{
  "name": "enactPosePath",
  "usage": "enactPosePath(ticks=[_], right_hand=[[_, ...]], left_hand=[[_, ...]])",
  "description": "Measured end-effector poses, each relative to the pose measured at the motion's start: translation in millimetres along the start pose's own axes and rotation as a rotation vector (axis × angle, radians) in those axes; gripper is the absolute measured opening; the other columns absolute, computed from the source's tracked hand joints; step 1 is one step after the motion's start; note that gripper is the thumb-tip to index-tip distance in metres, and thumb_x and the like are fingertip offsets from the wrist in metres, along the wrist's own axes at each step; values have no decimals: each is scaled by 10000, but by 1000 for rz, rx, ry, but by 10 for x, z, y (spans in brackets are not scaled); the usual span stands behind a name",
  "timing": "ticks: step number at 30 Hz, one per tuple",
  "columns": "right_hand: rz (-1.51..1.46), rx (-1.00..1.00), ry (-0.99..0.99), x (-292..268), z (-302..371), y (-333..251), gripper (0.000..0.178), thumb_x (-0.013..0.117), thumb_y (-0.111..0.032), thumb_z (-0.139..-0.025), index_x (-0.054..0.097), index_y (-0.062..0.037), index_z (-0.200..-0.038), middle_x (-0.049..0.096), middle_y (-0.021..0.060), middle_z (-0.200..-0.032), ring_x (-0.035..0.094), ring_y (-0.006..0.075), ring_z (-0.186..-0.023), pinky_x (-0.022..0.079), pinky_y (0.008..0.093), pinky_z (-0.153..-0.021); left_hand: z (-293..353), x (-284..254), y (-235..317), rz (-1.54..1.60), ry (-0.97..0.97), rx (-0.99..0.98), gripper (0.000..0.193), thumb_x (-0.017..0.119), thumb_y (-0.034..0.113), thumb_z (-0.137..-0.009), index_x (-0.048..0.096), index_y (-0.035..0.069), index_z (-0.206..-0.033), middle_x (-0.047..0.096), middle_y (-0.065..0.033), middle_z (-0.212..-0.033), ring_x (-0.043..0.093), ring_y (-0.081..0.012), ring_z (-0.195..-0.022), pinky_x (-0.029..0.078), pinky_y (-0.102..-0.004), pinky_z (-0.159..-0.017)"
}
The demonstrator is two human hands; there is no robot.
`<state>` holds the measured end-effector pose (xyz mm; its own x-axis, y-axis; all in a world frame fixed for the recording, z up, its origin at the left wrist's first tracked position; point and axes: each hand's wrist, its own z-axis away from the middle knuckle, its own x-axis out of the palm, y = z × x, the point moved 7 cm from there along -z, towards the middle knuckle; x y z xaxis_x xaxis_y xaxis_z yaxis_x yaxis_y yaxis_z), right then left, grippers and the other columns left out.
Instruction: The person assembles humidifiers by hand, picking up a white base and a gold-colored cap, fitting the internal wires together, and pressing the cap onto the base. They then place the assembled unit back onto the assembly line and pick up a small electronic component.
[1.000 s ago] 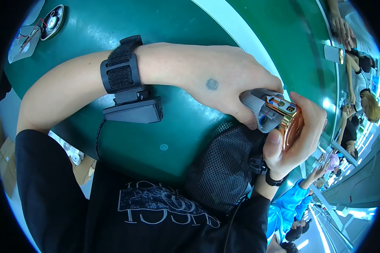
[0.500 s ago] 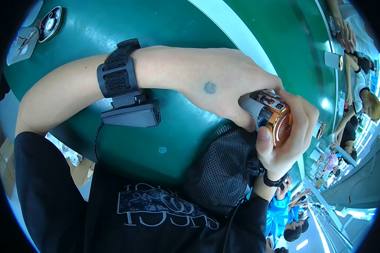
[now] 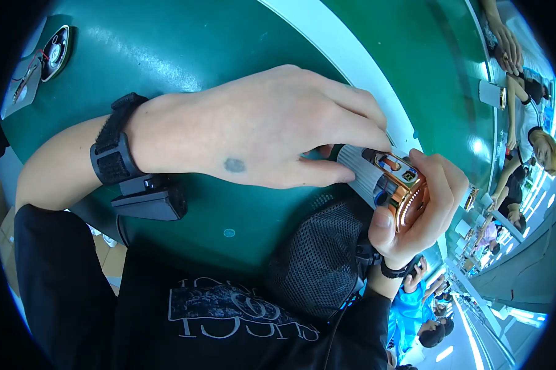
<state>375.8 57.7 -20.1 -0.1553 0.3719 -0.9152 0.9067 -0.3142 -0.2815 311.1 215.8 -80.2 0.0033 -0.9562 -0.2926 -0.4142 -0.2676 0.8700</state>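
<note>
My right hand [image 3: 435,203] is wrapped round a small rose-gold device [image 3: 413,206] with a curved row of light dots and a little circuit board on its end. A grey ribbed casing [image 3: 359,174] sits at the device's left side, with dark and blue inner parts showing between the two. My left hand [image 3: 290,126] reaches across from the left, back of the hand up. Its thumb rests at the casing's near edge and its forefinger at the far edge, by the circuit board. The other left fingers are curled and partly hidden.
On the green table [image 3: 241,203] at far left lies an oval open shell [image 3: 56,54] with red wires, next to a pale tray [image 3: 22,92]. A black mesh item [image 3: 318,253] stands close to my body. Across a white strip, a white-and-gold device [image 3: 492,94] sits near other people.
My left hand has drawn back to the left, its fingers less tightly bunched. More of the grey casing shows. My right hand still holds the device in nearly the same place.
</note>
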Motion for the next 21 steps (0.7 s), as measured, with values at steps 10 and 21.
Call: enactPosePath(ticks=[10, 21], right_hand=[[-31, -31, 32, 13, 32, 22, 715, 625, -639, -901, 598, 5, -1211, 592, 173, -1065, 577, 300, -942, 469, 413, -807], [-39, -118, 32, -8, 156, 74, 752, 560, -677, -913, 588, 17, -1200, 595, 192, -1036, 583, 317, -944, 470, 448, -835]], left_hand=[[49, 57, 68, -223, -121, 138, 422, 802, 152, -803, 695, 74, -1204, 626, -67, -1288, 675, -190, -883, 589, -313, -685], [-17, 106, 122, -384, -153, 171, 426, 830, 256, -748, 727, 155, -1149, 535, -57, -1404, 590, -227, -1097, 490, -382, -948]])
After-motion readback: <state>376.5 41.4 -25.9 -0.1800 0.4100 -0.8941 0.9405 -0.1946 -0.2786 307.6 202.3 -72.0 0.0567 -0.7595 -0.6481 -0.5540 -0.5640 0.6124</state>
